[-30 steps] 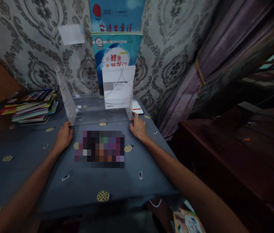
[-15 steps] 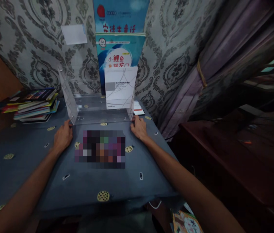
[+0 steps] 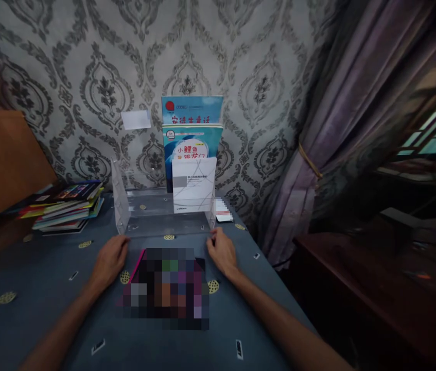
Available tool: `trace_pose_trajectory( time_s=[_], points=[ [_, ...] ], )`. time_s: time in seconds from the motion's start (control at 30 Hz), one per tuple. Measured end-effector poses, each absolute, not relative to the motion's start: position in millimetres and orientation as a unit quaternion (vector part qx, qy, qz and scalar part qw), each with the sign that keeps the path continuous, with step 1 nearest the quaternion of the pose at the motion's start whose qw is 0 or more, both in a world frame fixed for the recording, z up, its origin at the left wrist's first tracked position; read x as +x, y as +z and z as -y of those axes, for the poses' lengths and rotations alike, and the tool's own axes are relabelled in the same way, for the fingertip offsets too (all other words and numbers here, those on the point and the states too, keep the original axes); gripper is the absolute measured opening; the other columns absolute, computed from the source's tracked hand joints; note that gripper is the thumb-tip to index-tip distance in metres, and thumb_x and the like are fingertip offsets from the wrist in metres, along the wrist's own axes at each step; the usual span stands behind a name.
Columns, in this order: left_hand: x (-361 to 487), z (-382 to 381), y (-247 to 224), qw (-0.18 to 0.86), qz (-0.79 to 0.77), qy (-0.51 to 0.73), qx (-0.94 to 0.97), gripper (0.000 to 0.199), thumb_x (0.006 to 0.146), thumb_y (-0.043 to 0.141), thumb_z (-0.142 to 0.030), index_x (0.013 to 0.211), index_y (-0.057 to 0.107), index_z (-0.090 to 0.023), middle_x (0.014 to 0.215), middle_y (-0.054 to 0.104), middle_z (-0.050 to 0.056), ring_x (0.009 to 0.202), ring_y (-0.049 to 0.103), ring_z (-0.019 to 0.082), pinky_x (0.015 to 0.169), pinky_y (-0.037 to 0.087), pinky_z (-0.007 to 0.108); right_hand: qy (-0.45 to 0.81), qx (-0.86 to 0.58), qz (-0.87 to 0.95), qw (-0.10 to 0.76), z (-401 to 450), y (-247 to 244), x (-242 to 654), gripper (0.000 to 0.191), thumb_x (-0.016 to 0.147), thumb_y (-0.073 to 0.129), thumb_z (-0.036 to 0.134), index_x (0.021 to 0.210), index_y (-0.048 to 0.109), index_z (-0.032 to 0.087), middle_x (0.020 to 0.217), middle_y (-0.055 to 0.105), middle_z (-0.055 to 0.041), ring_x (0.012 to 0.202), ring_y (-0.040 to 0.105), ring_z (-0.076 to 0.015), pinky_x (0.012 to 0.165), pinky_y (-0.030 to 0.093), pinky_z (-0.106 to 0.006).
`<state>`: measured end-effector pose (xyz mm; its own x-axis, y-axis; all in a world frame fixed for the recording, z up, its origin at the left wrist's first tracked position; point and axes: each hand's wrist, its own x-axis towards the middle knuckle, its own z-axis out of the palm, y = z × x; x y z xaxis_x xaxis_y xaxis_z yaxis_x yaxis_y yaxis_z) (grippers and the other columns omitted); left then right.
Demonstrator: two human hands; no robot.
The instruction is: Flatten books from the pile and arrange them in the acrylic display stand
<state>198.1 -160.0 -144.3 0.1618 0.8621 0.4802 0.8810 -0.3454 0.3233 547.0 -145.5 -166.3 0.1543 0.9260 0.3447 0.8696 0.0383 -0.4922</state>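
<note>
The clear rack [image 3: 135,225] stands on the patterned cloth [image 3: 163,350], in front of the wall [image 3: 187,46], with a hand at each front corner. The left hand [image 3: 110,257] is by the left corner, its fingers loosely bent and close together; whether they pinch the rack's edge or only lie against it I cannot tell. The right hand [image 3: 222,252] is narrow too, fingers curled in at the right corner, and its grip is just as hard to judge. In the rack's right half a white booklet [image 3: 194,188] stands upright, covering the lower part of a teal book [image 3: 192,136], which in turn hides most of a blue book [image 3: 194,105] behind it. A pale label [image 3: 136,120] shows above the left half; I cannot tell whether it is on the rack or the wall. The phone [image 3: 224,211] lies just beyond the right hand, beside the rack's right end, taking up that side. Between the forearms, in front of the rack, lies a dark item [image 3: 167,288], blurred past naming. A pile of books [image 3: 69,206] sits left of the rack, apart from it, near a wooden panel [image 3: 9,159]. To the right, a tied curtain [image 3: 279,206] hangs behind a dark red cabinet [image 3: 380,299].
</note>
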Motion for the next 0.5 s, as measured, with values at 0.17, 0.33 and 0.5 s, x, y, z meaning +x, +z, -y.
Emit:
trace_pose_trajectory(
  time_s=[0.17, 0.33, 0.5],
  points=[
    [224, 167, -157, -0.068, 0.460, -0.265, -0.845, 0.038, 0.098, 0.040, -0.035, 0.127, 0.061, -0.022, 0.129, 0.068, 0.010, 0.122, 0.062, 0.023, 0.106, 0.050, 0.042, 0.066, -0.616, 0.735, 0.276, 166, -158, 520, 0.009, 0.091, 0.056, 0.021, 0.091, 0.065, 0.022, 0.086, 0.071, -0.0058, 0.084, 0.066, -0.0238, 0.076, 0.047, -0.033],
    [231, 170, -162, -0.083, 0.438, -0.223, -0.867, 0.036, 0.098, 0.042, -0.027, 0.128, 0.063, -0.024, 0.131, 0.068, 0.008, 0.124, 0.061, 0.022, 0.109, 0.048, 0.043, 0.036, -0.533, 0.815, 0.224, 183, -150, 503, 0.011, 0.093, 0.057, 0.019, 0.089, 0.068, 0.019, 0.092, 0.072, -0.0084, 0.094, 0.065, -0.0259, 0.090, 0.050, -0.042],
    [229, 167, -165, -0.054, 0.413, -0.239, -0.877, 0.033, 0.099, 0.044, -0.026, 0.126, 0.063, -0.023, 0.126, 0.070, 0.008, 0.117, 0.064, 0.023, 0.104, 0.052, 0.042, 0.033, -0.382, 0.903, 0.195, 196, -152, 484, 0.036, 0.099, 0.055, 0.027, 0.133, 0.061, 0.017, 0.139, 0.062, -0.0129, 0.131, 0.054, -0.0263, 0.112, 0.042, -0.046]
  ],
)
